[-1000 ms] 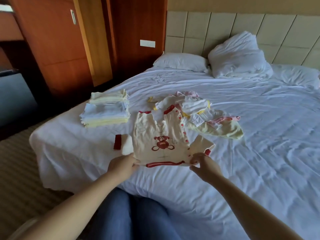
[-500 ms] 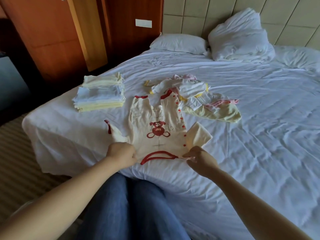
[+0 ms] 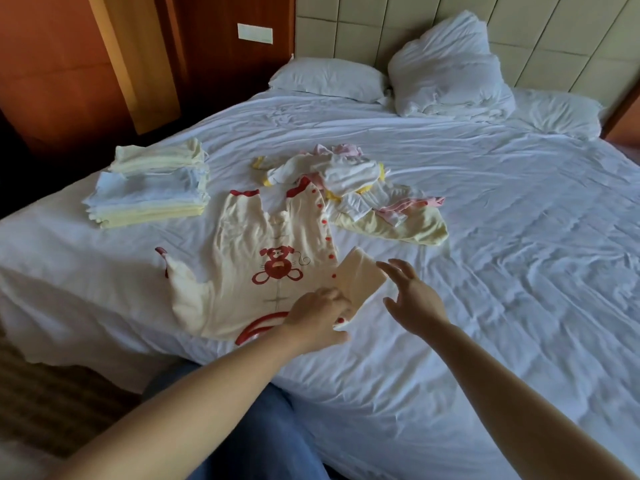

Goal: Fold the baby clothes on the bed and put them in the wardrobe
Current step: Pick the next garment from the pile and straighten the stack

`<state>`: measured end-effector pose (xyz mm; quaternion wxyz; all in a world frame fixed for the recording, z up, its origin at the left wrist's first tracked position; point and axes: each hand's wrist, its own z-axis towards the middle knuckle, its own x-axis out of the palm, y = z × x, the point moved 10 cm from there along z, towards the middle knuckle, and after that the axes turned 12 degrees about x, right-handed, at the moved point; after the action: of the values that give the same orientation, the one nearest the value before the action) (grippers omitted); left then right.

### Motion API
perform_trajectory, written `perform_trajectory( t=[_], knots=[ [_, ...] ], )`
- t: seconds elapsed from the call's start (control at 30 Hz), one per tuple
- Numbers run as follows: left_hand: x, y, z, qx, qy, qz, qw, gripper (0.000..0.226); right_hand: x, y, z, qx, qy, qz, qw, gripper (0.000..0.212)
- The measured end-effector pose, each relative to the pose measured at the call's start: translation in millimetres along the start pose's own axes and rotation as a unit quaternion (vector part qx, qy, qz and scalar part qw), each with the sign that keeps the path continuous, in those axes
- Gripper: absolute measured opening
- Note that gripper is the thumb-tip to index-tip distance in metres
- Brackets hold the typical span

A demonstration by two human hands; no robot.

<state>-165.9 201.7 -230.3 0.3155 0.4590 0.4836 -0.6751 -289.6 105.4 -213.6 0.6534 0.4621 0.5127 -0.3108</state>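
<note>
Far left beyond the fingers (image 3: 398, 266) lies a folded stack (image 3: 149, 192). The romper (image 3: 263, 258) is spread on the bed (image 3: 519, 271). The left hand (image 3: 318, 317) rests on its lower edge, fingertips hidden by the raised sleeve (image 3: 360, 278), so I cannot tell their grip. The right hand (image 3: 412, 299) hovers, fingers spread. An unfolded heap (image 3: 363, 192) lies beyond.

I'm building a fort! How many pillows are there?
3: a flat white pillow at the left, a puffy crumpled white pillow beside it, a low white pillow far right. Others may hide behind.
</note>
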Motion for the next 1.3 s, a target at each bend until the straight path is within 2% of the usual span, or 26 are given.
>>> perform_trajectory(
  t=[0.1,0.23,0.3,0.37,0.43,0.47,0.5,0.53,0.6,0.67,0.77,0.83,0.93,1.03,1.07,1.13,1.17,1.2,1.3],
  knots=[
    [5,10,7,-0.031,-0.017,-0.004,0.999,0.036,0,-3,14,0.026,-0.007,0.075,0.997,0.057],
    [5,15,13,-0.031,-0.053,0.009,0.998,0.02,2,-6,27,0.09,-0.011,0.187,0.978,0.028],
    [3,18,14,-0.039,-0.08,0.002,0.996,0.017,9,-13,32,0.133,0.016,0.299,0.945,0.016],
    [-1,23,13,-0.05,-0.105,-0.024,0.993,0.016,15,-17,33,0.163,0.044,0.426,0.889,0.01],
    [-10,27,12,-0.059,-0.126,-0.045,0.989,0.011,16,-19,33,0.179,0.041,0.527,0.83,0.012],
    [-15,28,12,-0.062,-0.138,-0.048,0.987,0.009,13,-21,34,0.174,0.021,0.553,0.815,0.015],
    [-21,28,11,-0.062,-0.149,-0.045,0.986,0.007,7,-23,34,0.157,-0.009,0.551,0.82,0.019],
    [-25,28,10,-0.06,-0.157,-0.04,0.985,0.007,-2,-24,33,0.129,-0.044,0.52,0.843,0.022],
    [-26,26,10,-0.043,-0.16,-0.023,0.986,0.007,-18,-23,26,0.07,-0.107,0.408,0.904,0.021],
    [-21,23,11,-0.021,-0.152,-0.004,0.988,0.012,-25,-29,14,0.067,-0.14,0.291,0.944,0.017],
    [-6,21,16,-0.01,-0.111,0.028,0.993,0.018,-21,-45,-4,0.084,-0.146,0.181,0.969,0.022],
    [9,22,20,-0.024,-0.067,0.034,0.997,0.019,0,-56,-8,0.093,-0.092,0.141,0.981,0.031],
    [21,21,24,-0.026,-0.049,0.012,0.998,0.019,37,-71,-9,0.101,0.013,0.119,0.988,0.03],
    [16,24,25,-0.036,-0.068,-0.012,0.997,0.04,30,-77,-7,0.106,-0.01,0.181,0.978,0.022],
    [11,27,25,-0.04,-0.085,-0.026,0.995,0.039,23,-80,-7,0.124,-0.033,0.205,0.97,0.022],
    [-2,33,24,-0.051,-0.141,-0.053,0.987,0.02,10,-88,-6,0.176,-0.074,0.229,0.955,0.026],
    [-6,36,24,-0.055,-0.162,-0.052,0.984,0.018,7,-90,-4,0.196,-0.082,0.23,0.95,0.031],
    [-7,39,24,-0.056,-0.167,-0.04,0.984,0.025,7,-91,-1,0.209,-0.082,0.225,0.948,0.037],
    [14,50,27,-0.073,-0.098,-0.012,0.992,0.054,18,-97,8,0.244,-0.049,0.195,0.949,0.05]
  ],
)
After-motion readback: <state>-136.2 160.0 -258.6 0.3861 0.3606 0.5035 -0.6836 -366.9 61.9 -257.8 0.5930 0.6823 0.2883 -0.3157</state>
